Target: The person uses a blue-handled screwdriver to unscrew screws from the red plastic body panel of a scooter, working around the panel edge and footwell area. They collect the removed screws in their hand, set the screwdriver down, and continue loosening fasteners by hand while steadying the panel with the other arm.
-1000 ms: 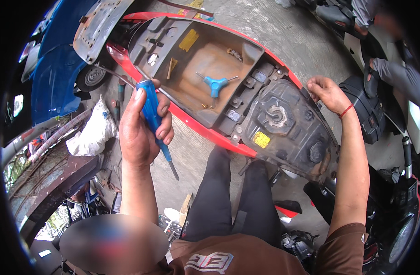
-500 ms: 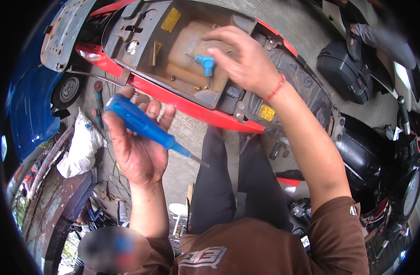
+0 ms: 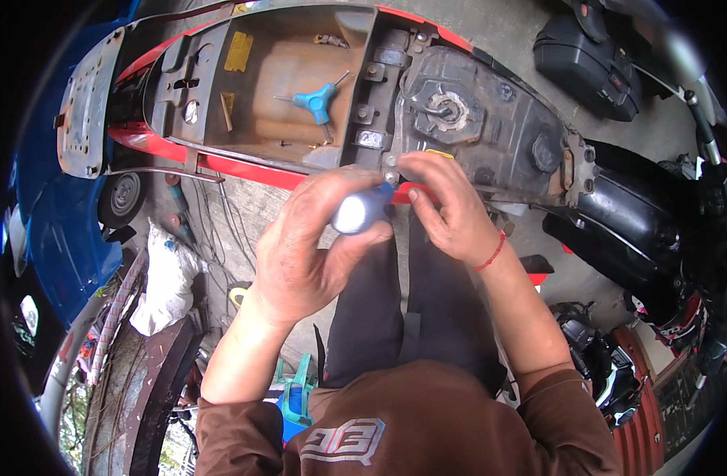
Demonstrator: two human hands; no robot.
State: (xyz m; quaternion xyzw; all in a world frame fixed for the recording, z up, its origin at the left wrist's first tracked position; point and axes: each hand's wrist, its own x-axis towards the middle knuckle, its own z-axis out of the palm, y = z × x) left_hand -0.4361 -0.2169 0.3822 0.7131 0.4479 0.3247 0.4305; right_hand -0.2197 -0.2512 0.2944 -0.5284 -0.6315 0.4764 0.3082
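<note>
My left hand (image 3: 296,250) is closed round a blue-handled screwdriver (image 3: 359,213), its butt end facing up at me and the shaft hidden behind the handle. Close on its right, my right hand (image 3: 455,210) has its fingers and thumb curled in toward the screwdriver; what they hold, if anything, is hidden. Both hands hover above the near side of a motorbike with its seat off. In the rusty storage tray (image 3: 268,131) beyond them lies a blue three-armed wrench (image 3: 316,98), with small screws near it.
Right of the tray sits the fuel tank (image 3: 516,119) with its round fitting. A metal rack plate (image 3: 90,99) is at the far left. A black top box (image 3: 589,67) stands back right, a white sack (image 3: 167,278) lies on the left, and a black motorbike seat (image 3: 629,210) is at right.
My left hand has swung right with the screwdriver and turned it butt up. My right hand has left the tray and come back toward me, beside the left one. The view has shifted.
</note>
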